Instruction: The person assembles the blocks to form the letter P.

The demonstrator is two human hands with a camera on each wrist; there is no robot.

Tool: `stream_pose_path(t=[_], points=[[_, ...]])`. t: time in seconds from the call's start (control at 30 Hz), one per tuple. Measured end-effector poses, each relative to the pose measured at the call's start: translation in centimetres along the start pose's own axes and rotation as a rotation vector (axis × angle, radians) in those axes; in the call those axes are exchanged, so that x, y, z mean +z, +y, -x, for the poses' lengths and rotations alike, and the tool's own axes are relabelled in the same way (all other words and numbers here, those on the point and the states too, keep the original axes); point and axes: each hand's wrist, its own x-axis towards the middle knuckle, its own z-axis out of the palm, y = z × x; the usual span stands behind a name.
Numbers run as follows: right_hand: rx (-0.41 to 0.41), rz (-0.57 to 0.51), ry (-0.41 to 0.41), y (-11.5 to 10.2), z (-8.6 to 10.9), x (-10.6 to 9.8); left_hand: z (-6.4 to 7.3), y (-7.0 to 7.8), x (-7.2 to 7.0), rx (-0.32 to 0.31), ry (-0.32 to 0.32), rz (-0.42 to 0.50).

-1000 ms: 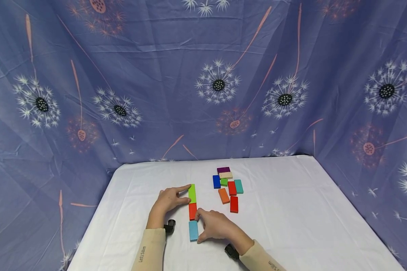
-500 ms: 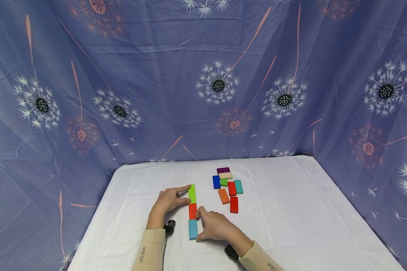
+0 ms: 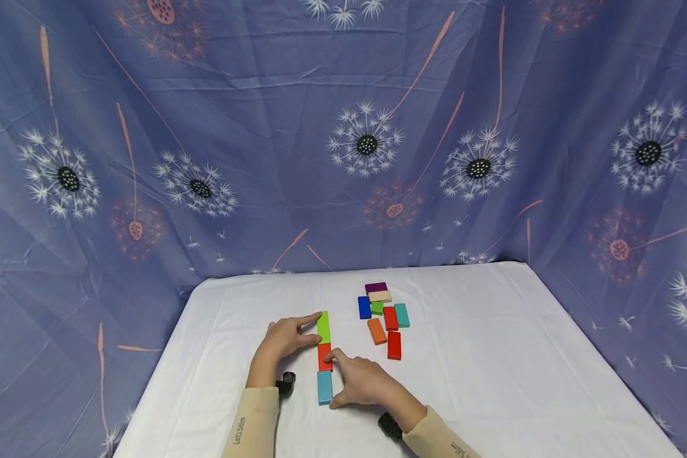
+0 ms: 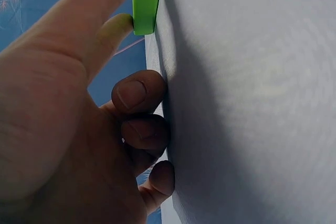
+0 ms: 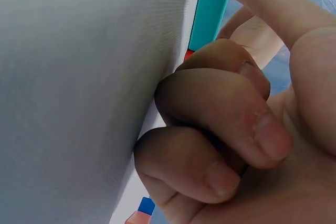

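Note:
A row of flat blocks runs front to back in the head view: a lime green block (image 3: 324, 327), a red block (image 3: 324, 364) and a light blue block (image 3: 324, 387). My left hand (image 3: 286, 337) holds the green block between thumb and index finger at its left side; the left wrist view shows both digits at this green block (image 4: 146, 3). My right hand (image 3: 366, 380) spans the light blue block, thumb at its near right corner, index fingertip over the red block's right edge. In the right wrist view the remaining fingers (image 5: 210, 108) curl in beside the light blue block (image 5: 209, 14).
Loose blocks lie at the back right: purple (image 3: 375, 287), beige (image 3: 380, 296), dark blue (image 3: 364, 308), small green (image 3: 376, 308), teal (image 3: 402, 315), orange (image 3: 376, 331) and two red, one nearer me (image 3: 394, 345). White cloth (image 3: 481, 369) covers the table; a patterned curtain (image 3: 286, 159) hangs behind.
The light blue block has slid slightly away from me, up against the red one. My right index finger has shifted left onto the red block. The left hand has stayed put.

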Motion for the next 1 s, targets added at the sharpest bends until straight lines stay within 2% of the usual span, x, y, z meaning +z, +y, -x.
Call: stream_pose_path(t=[0.43, 0.67, 0.87, 1.0], points=[[-0.001, -0.007, 0.026, 0.2, -0.2, 0.3, -0.1, 0.1, 0.1, 0.018, -0.001, 0.003], [0.006, -0.019, 0.018, 0.1, -0.3, 0.2, 0.1, 0.4, -0.1, 0.001, -0.018, 0.002], [-0.030, -0.108, 0.012, 0.4, -0.3, -0.1, 0.2, 0.4, 0.0, 0.001, -0.022, -0.003], [-0.067, -0.192, 0.047, 1.6, -0.5, -1.4, 0.0, 0.4, 0.0, -0.001, -0.020, -0.014]])
